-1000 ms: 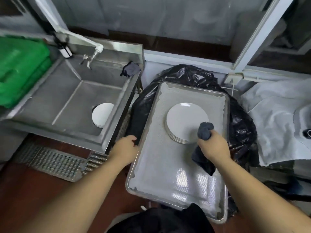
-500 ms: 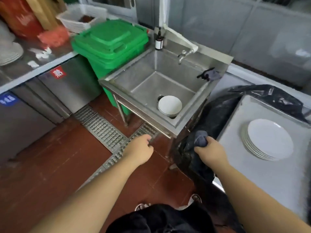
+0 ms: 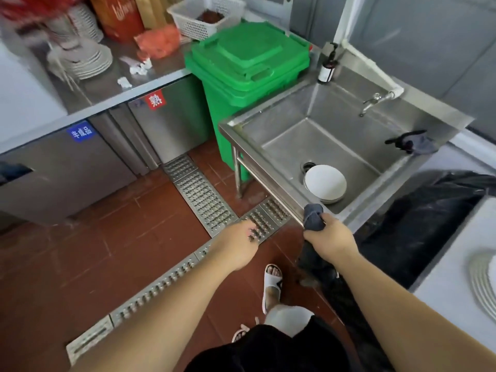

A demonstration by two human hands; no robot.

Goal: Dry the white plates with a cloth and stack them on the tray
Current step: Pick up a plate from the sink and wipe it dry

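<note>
The stainless steel sink (image 3: 281, 135) fills the upper right of the view, with the tray (image 3: 445, 288) at the far right edge, well apart from it across a black bin bag (image 3: 418, 224). On the tray a stack of dried plates (image 3: 483, 285) shows only in part. The wet white plates (image 3: 325, 183) lie flat in a small stack on the sink floor, just beside the drain, ahead of and slightly right of both hands, beyond the sink's near rim. Being round, they offer no long axis to line up with. The right hand (image 3: 331, 240) is the nearer one, close under the rim almost directly below the plates, its fingers curled tight round a dark grey cloth (image 3: 312, 217) that hangs down past the wrist. The left hand (image 3: 237, 247) hovers over the floor drain grate (image 3: 204, 200), farther left, holding nothing, fingers loosely bent and blurred. Judging from this, the empty left hand would have to reach up and over the rim to lift the top plate
</note>
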